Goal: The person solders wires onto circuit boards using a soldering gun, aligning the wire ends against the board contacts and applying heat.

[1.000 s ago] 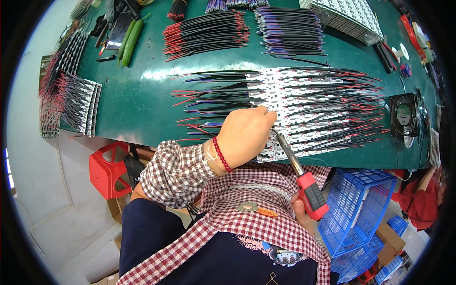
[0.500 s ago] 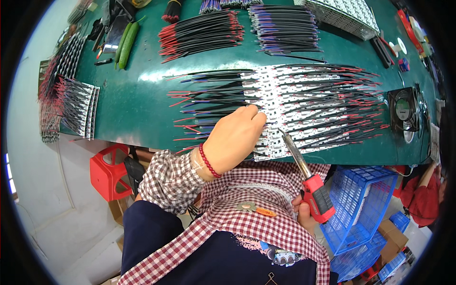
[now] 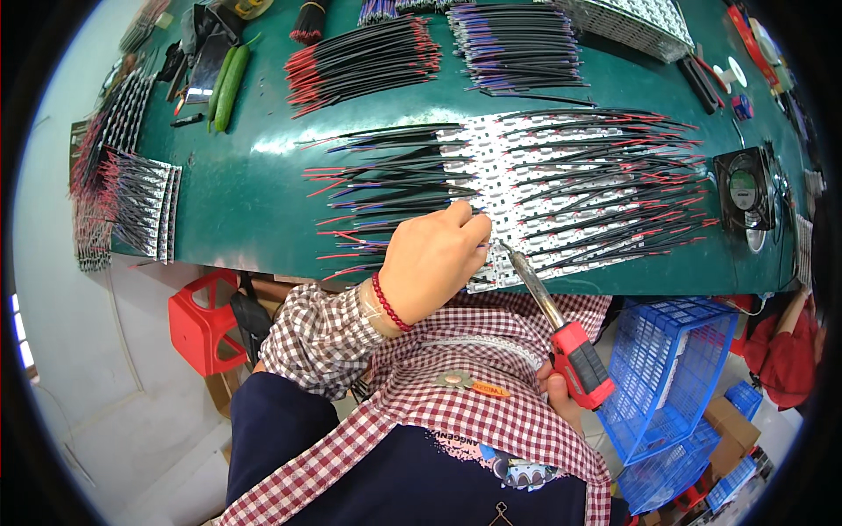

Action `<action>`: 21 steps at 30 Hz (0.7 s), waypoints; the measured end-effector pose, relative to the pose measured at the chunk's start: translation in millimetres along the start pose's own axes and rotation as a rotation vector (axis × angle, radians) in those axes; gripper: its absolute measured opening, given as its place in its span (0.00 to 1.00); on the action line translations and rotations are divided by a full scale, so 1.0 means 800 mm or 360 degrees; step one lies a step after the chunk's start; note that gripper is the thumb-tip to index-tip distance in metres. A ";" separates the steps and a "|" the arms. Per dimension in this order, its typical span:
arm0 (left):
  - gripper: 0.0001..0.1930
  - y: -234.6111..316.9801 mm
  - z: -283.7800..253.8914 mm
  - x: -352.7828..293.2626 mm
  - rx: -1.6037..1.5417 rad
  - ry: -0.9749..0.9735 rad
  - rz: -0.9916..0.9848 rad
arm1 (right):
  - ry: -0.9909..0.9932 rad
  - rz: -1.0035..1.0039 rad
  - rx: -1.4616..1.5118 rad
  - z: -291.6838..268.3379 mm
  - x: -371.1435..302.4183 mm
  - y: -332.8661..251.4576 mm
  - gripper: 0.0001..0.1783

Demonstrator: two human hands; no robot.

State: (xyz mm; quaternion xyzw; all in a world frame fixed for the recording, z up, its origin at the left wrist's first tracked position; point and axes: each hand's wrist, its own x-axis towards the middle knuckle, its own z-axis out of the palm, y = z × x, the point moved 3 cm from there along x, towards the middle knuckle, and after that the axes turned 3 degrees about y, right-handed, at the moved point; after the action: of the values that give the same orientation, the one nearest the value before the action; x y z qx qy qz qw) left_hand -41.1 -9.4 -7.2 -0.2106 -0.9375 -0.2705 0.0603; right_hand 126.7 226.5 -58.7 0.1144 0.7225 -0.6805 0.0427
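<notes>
Across the bench lies a white circuit board panel (image 3: 502,188) with rows of black, red-tipped wires (image 3: 605,215) on its right side. More black wires with red and blue ends (image 3: 377,188) stretch out from its left side. My left hand (image 3: 437,263) is closed in a pinch over the panel's lower left part; what its fingertips hold is hidden. My right hand (image 3: 559,393) grips a red and black soldering iron (image 3: 579,361) by the handle, partly hidden behind it. The iron's tip is at the panel, just right of my left fingertips.
Behind the panel lie a bundle of red-ended black wires (image 3: 364,66) and one of blue-ended wires (image 3: 517,48). A black fan-like device (image 3: 744,188) stands at the right. Wired panels (image 3: 147,206) and cucumbers (image 3: 230,89) are at the left. Blue crates (image 3: 658,386) and a red stool (image 3: 203,324) are below.
My left hand and the soldering iron tip have moved slightly down and left along the panel. The whole view has shifted a little. My right hand keeps its grip on the iron.
</notes>
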 end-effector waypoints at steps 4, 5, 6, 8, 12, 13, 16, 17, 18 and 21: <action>0.05 0.002 0.003 0.001 0.0006 0.0061 -0.0009 | -0.0016 -0.0019 -0.0072 0.001 0.000 0.004 0.15; 0.05 0.002 0.004 0.001 0.0006 0.0062 -0.0011 | -0.0019 -0.0019 -0.0072 -0.004 -0.003 0.013 0.15; 0.06 0.002 0.005 0.001 0.0007 0.0052 -0.0020 | -0.0067 -0.0064 -0.0288 -0.007 -0.006 0.021 0.14; 0.06 0.002 0.006 0.001 0.0009 0.0043 -0.0031 | -0.0118 -0.0109 -0.0503 -0.013 -0.010 0.031 0.14; 0.06 0.003 0.004 0.003 -0.0007 0.0022 -0.0005 | -0.0092 -0.0305 -0.0618 -0.004 -0.003 0.014 0.13; 0.06 0.003 0.004 0.003 -0.0007 0.0004 -0.0004 | -0.0037 -0.0405 -0.0634 -0.003 -0.002 0.011 0.13; 0.06 0.003 0.004 0.005 0.0004 -0.0062 -0.0026 | -0.0082 -0.0259 -0.0547 -0.008 -0.007 0.021 0.13; 0.06 0.004 0.004 0.005 0.0003 -0.0062 -0.0025 | -0.0081 -0.0259 -0.0548 -0.008 -0.007 0.021 0.13; 0.06 0.003 0.004 0.005 0.0006 -0.0076 -0.0033 | -0.0092 -0.0232 -0.0529 -0.007 -0.006 0.020 0.13; 0.06 0.003 0.003 0.008 0.0011 -0.0120 -0.0040 | -0.0102 -0.0231 -0.0539 -0.005 -0.004 0.016 0.14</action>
State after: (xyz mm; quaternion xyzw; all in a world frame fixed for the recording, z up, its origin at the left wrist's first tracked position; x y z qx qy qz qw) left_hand -45.9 -4.0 -6.7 -0.2087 -0.9426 -0.2597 0.0223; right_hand 132.9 230.8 -70.2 0.0314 0.8313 -0.5539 0.0353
